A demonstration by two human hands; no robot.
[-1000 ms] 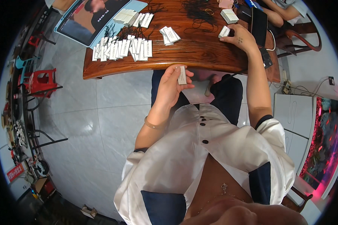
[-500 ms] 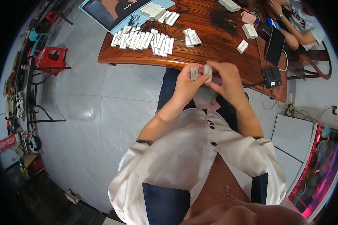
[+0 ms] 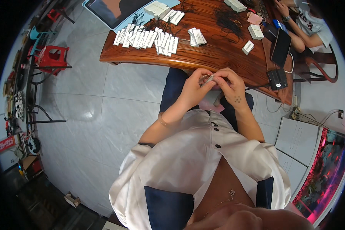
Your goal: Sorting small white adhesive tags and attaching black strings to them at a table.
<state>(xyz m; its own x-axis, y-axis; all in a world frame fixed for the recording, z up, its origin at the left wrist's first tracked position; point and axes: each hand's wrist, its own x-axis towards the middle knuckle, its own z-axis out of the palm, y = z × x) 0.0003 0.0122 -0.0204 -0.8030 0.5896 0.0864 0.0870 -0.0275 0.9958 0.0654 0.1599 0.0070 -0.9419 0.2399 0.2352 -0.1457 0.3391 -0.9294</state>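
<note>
Close to the table's front edge, my left hand and my right hand meet, fingers closed on small white hang tags. The tags stand tilted between the fingertips, partly hidden by them. Spread over the table's left part are many white tags with black strings. A smaller loose pile of tags lies to their right, and a small stack of tags sits further right.
The wooden table also bears a tablet-like screen, a heap of black strings, a block of tags, a dark phone-like screen and a black box. Another person sits at the far right.
My right hand has come in to the left and closed on the tags with my left hand. The tags, held apart before, are now together and tilted.
</note>
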